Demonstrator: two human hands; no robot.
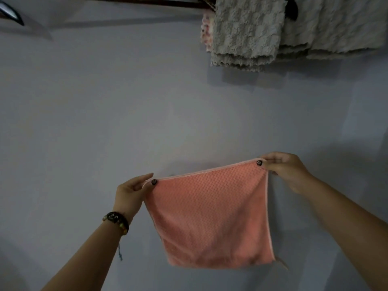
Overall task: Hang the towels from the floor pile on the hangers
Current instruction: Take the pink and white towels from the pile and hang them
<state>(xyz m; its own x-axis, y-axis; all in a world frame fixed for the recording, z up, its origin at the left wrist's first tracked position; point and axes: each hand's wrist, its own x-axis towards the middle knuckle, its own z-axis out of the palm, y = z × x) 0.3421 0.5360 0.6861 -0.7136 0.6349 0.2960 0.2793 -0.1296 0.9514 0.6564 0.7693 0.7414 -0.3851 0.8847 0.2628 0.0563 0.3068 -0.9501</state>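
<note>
Hanging spread between two hands: one salmon-pink waffle-textured towel (210, 219), held before a plain pale wall (105, 122), well below the dark rod (130, 1). Left hand (131, 194), its wrist wearing a dark beaded bracelet (116, 222), grip pinching the towel's upper left corner. Right hand (287, 171), grip pinching the upper right corner, held higher. Grey textured towels (247, 32), several, draped at the rod's right end; a pale patterned cloth (206, 30) just behind them.

The grey towels (294, 28) run off the top and right edges. They hide most of a patterned cloth (206, 32) and all but a dark hanger tip (292, 8).
</note>
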